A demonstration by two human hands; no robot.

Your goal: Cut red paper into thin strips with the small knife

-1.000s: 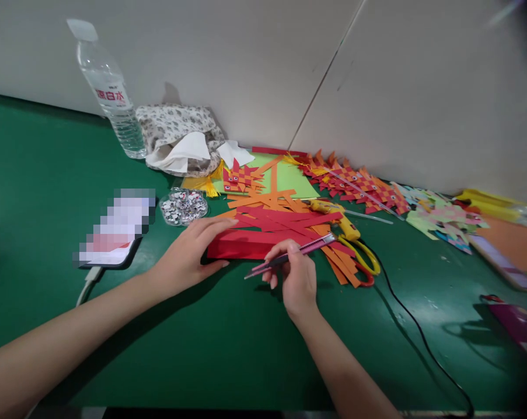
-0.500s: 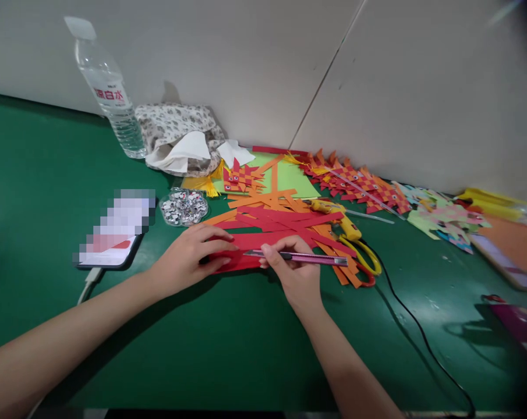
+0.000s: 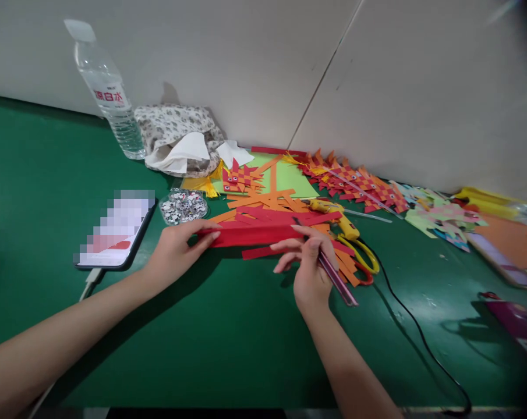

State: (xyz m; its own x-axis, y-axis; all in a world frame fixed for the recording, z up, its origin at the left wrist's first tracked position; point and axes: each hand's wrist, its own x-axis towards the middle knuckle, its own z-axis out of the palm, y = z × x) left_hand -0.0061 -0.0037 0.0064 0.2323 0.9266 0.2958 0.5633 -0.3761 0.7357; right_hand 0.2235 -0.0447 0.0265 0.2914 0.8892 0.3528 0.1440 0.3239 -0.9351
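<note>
My left hand [image 3: 182, 250] pinches the left end of a folded red paper [image 3: 250, 235], thumb on the near side, and the paper is tilted up off the table. At its right end is my right hand [image 3: 311, 265], closed around a pink utility knife [image 3: 337, 279] whose handle points down to the right. The other fingers of that hand are loosely spread near the paper; whether they touch it I cannot tell. A narrow red strip [image 3: 257, 254] lies just below the paper. Behind it are piled red and orange paper strips [image 3: 285, 203].
A yellow glue gun [image 3: 344, 224] and yellow-handled scissors [image 3: 368, 256] lie right of the strips, with a black cord [image 3: 411, 314]. At left are a phone [image 3: 119, 233], a tray of googly eyes [image 3: 183, 206], a water bottle [image 3: 110, 93] and a tissue pouch [image 3: 176, 128]. Woven paper fish [image 3: 354, 180] lie behind.
The red paper has been raised from the table and tilted. My right hand has moved right, and the knife has swung from pointing left across the paper to pointing up and away.
</note>
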